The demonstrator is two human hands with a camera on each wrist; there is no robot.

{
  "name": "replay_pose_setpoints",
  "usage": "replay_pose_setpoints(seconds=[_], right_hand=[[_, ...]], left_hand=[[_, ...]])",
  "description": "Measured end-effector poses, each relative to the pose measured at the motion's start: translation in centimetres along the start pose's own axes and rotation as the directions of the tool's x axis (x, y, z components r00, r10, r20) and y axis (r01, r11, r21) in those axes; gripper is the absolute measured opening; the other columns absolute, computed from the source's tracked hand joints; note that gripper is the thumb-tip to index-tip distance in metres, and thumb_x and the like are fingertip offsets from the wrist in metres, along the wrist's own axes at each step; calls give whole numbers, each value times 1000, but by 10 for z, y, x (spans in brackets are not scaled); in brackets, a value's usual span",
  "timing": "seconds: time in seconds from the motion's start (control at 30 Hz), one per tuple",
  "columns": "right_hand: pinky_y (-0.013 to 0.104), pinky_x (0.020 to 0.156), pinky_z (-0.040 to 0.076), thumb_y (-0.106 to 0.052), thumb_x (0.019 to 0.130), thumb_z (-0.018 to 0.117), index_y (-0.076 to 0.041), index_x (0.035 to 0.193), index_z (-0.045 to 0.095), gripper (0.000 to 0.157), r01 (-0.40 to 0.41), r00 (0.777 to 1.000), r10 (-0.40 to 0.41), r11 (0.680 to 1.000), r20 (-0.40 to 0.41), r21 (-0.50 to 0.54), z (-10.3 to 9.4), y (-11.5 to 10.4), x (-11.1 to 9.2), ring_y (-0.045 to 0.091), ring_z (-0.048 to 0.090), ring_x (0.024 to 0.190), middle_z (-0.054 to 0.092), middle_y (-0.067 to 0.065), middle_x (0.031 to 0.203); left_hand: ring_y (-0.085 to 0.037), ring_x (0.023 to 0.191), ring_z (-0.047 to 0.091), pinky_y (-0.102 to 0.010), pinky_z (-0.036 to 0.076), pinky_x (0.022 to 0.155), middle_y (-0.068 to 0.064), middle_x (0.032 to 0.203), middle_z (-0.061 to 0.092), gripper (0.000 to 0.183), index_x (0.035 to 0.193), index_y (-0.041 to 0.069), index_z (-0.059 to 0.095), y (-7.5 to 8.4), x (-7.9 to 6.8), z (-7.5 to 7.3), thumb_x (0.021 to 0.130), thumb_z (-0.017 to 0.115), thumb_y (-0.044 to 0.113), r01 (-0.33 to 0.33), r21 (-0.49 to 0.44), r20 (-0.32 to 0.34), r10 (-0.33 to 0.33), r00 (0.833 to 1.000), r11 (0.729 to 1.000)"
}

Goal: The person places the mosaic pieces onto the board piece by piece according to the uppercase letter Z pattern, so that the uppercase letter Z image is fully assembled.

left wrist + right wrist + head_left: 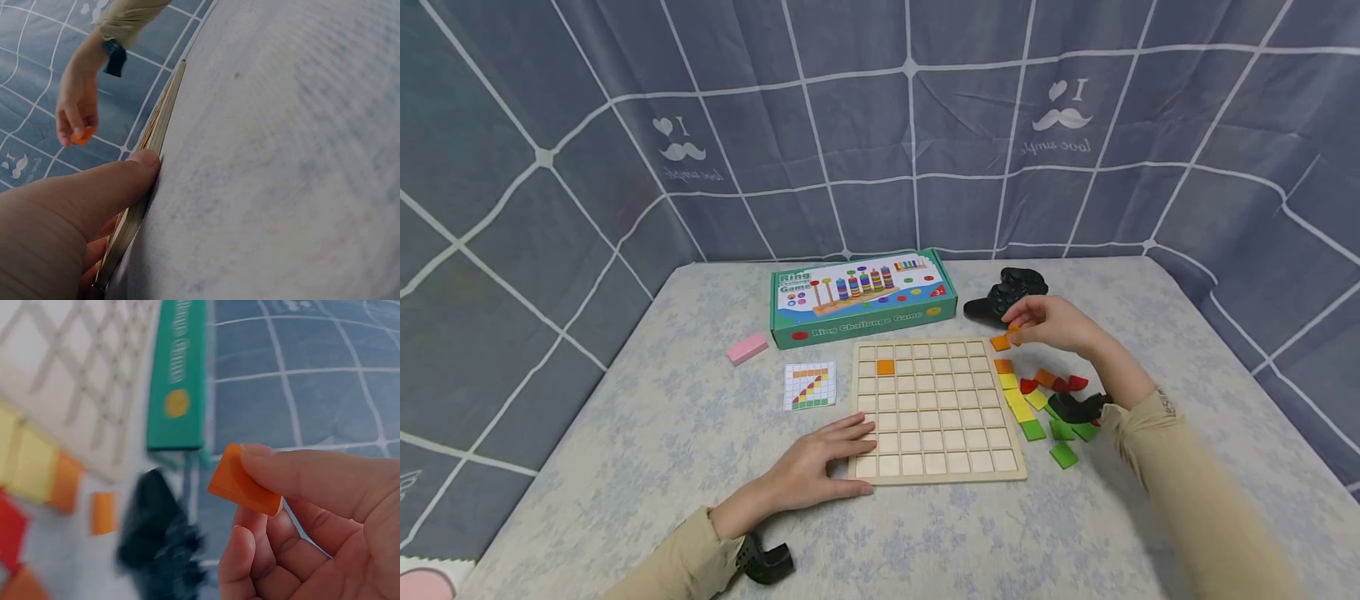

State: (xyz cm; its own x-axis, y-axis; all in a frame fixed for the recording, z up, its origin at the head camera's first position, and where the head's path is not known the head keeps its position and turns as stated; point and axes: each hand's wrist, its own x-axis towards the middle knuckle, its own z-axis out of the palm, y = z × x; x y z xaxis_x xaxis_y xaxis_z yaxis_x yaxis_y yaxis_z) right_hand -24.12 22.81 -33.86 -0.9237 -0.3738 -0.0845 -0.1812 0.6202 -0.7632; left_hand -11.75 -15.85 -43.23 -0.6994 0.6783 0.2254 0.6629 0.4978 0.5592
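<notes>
My right hand [1051,323] pinches an orange square tile [244,482] between thumb and fingers, raised beyond the board's far right corner. Flat under it on the table lies another orange tile [1000,342]. My left hand [811,467] rests at the left edge of the wooden grid board [936,481], fingers fairly straight over the rim and thumb by the near corner. One orange tile [885,367] sits in a cell near the board's upper left. Left of the board, a pattern card [810,386] shows a coloured figure like a 7.
Right of the board are yellow tiles [1018,406], green tiles [1063,454], red pieces [1078,382] and more orange ones. A green game box [865,321] lies behind the board, with a black object [1007,292] beside it and a pink block [747,348] to its left.
</notes>
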Motion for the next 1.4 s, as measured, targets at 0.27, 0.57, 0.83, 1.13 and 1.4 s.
replay_pose_setpoints(seconds=[0.27, 0.57, 0.83, 1.13, 1.4], right_hand=[[32, 78, 50, -7, 87, 66, 2, 114, 59, 30, 55, 998, -56, 992, 11, 111, 5, -36, 9, 23, 57, 92, 61, 13, 103], [41, 94, 45, -6, 90, 62, 4, 120, 57, 32, 54, 996, -72, 957, 52, 285, 41, -59, 26, 26, 58, 101, 63, 16, 110], [47, 95, 44, -4, 89, 62, 5, 118, 59, 31, 72, 996, -84, 909, 10, 411, 89, -74, 37, 29, 58, 103, 62, 18, 113], [36, 85, 51, -1, 88, 62, 3, 109, 66, 22, 21, 997, 6, 946, -82, 324, 132, -50, 46, 27, 62, 98, 66, 16, 106], [32, 78, 52, 0, 88, 62, -2, 102, 70, 16, -12, 992, 44, 967, -118, 256, 146, -36, 60, 24, 64, 92, 69, 11, 100]], left_hand=[[-22, 135, 33, -42, 34, 106, -3, 142, 45, 59, 127, 10, 61, 0, -1, 0, 81, 70, 45, 7, 0, -5, -7, 1000, 1000], [-21, 136, 33, -42, 34, 106, -3, 142, 45, 59, 127, 10, 61, 0, -4, 1, 82, 70, 46, 7, 0, -1, -7, 1000, 1000], [-20, 136, 33, -41, 34, 106, -2, 142, 45, 58, 127, 10, 61, -2, -1, 1, 81, 70, 45, -13, 15, -5, 13, 1000, 1000], [-20, 135, 34, -42, 34, 106, -2, 141, 47, 58, 126, 10, 62, -2, 0, 0, 81, 71, 45, -14, 27, -2, 14, 1000, 1000], [-21, 135, 34, -42, 34, 106, -3, 141, 47, 57, 126, 10, 62, -1, 0, 0, 81, 71, 44, -16, 26, -5, 16, 1000, 1000]])
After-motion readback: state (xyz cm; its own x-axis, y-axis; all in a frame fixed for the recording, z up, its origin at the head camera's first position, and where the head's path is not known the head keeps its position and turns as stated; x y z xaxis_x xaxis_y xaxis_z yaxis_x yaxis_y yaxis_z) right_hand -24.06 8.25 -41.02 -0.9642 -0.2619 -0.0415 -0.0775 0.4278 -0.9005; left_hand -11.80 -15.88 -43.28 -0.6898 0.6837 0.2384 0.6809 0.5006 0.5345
